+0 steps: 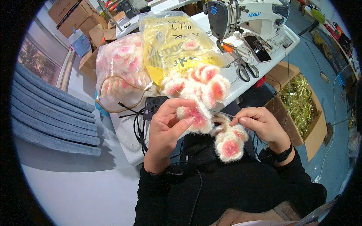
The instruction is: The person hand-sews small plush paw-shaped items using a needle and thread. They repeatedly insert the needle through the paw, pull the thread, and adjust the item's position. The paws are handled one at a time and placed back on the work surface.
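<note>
Between the thumb and fingers of my left hand [167, 124] is a fluffy white-and-pink piece [198, 118], its pink face turned toward me. My right hand [258, 123] pinches a thin metal needle-like tool [223, 113], whose far end reaches the edge of that piece; whether its tip is inside the fluff is hidden. On my lap, below the right hand, rest more fluffy pieces [230, 148]. Just beyond my left hand, a pile of similar pieces [209, 79] spills from the mouth of a yellow-printed plastic bag [175, 36] on the white table [127, 141].
A clear bag [121, 62] of fluffy pieces lies at left, near a black boxed device [154, 106] with cables. Black-handled scissors [246, 69] and a phone [258, 49] lie by the MAQI sewing machine [249, 17]. On the floor at right stands a carton [316, 127] of gold tinsel.
</note>
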